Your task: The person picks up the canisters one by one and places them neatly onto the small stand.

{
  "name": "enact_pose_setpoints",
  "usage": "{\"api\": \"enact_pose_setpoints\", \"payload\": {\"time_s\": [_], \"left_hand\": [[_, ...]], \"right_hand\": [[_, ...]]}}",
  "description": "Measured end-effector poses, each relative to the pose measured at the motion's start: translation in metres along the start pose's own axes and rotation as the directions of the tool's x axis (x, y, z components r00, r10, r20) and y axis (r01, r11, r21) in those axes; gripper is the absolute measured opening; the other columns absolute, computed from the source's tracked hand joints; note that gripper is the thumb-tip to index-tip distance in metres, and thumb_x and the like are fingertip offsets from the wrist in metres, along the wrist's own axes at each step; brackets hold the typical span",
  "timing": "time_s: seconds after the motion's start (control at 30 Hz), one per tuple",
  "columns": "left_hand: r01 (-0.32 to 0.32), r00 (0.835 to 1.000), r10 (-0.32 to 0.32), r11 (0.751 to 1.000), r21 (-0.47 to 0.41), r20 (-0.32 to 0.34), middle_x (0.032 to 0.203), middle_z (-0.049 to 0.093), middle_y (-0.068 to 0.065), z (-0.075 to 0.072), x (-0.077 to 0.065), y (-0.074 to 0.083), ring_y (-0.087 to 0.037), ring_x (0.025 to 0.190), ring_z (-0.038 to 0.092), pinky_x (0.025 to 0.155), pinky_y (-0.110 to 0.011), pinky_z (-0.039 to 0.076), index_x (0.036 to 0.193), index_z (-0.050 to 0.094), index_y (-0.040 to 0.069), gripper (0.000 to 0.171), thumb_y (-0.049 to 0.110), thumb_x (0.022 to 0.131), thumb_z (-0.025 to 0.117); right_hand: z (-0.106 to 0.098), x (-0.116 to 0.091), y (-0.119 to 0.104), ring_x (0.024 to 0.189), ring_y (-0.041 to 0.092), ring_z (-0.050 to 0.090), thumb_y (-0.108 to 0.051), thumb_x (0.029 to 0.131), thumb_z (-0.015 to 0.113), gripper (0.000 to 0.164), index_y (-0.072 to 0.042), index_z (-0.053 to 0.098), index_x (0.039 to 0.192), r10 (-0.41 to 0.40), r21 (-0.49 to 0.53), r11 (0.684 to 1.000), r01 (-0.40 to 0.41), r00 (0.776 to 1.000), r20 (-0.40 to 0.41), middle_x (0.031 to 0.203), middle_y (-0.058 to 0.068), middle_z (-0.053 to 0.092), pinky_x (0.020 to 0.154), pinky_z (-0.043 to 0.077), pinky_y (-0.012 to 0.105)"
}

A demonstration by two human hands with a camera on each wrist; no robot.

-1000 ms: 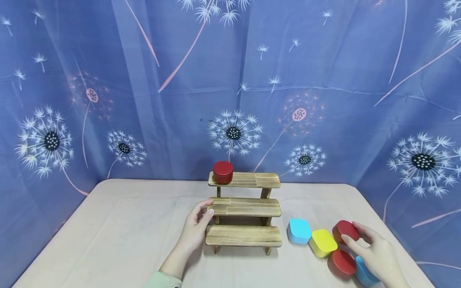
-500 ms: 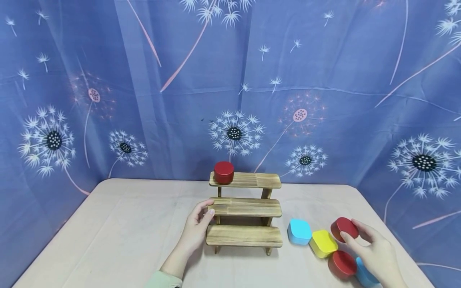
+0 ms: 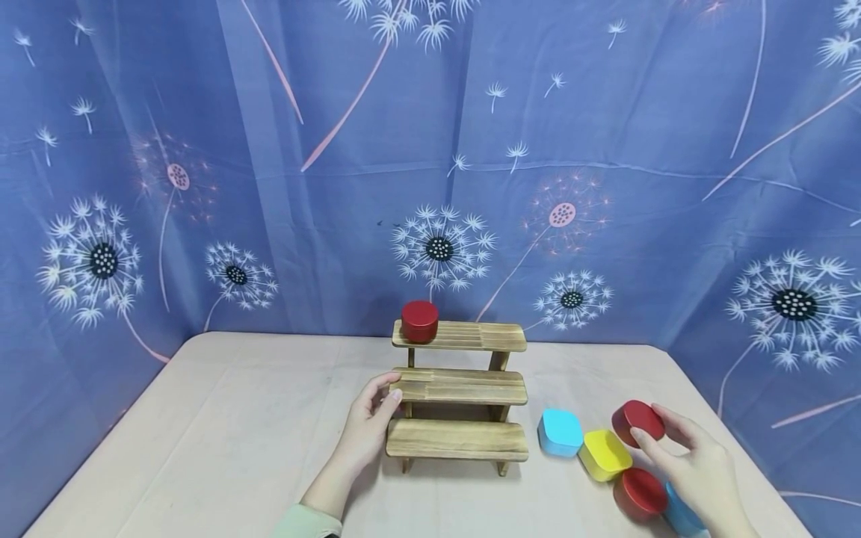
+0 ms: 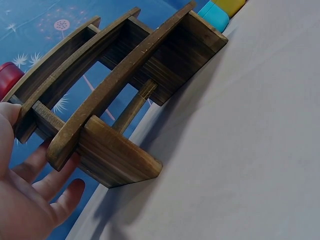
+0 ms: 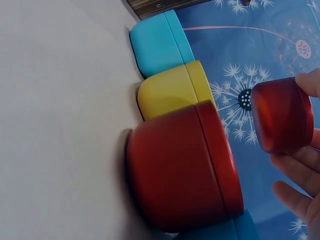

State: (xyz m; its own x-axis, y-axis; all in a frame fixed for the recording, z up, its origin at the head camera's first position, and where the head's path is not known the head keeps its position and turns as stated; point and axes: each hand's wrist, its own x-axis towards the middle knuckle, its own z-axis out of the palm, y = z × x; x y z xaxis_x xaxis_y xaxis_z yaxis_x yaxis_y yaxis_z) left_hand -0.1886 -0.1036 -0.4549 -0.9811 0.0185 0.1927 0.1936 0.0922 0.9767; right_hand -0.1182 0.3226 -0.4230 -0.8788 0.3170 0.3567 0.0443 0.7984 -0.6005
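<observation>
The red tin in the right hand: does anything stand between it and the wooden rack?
Low down, yes: the yellow tin and light blue tin sit on the table between the held red tin and the wooden rack. Above them, nothing visible blocks the way, so carrying it over should work.

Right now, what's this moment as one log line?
left hand: grips wooden stand | right hand: holds red container, raised | top shelf: another red container | right of stand: light-blue container
</observation>
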Motion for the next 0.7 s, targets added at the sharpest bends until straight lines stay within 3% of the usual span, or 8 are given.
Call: {"api": "enact_pose_setpoints", "payload": {"time_s": [0.7], "left_hand": [[0.007,1.000,-0.007,1.000,0.000,0.000,0.100,0.058,-0.009,0.000,0.000,0.001,-0.009,0.087,0.059,0.082,-0.021,0.046,0.125,0.056,0.012,0.031,0.018,0.095,0.056]], "right_hand": [[-0.001,0.003,-0.023,0.087,-0.034,0.032,-0.032,0.078,0.078,0.055,-0.007,0.062,0.124,-0.090,0.040,0.995,0.093,0.994,-0.056,0.111,0.021,0.066,0.071,0.028,-0.007]]}}
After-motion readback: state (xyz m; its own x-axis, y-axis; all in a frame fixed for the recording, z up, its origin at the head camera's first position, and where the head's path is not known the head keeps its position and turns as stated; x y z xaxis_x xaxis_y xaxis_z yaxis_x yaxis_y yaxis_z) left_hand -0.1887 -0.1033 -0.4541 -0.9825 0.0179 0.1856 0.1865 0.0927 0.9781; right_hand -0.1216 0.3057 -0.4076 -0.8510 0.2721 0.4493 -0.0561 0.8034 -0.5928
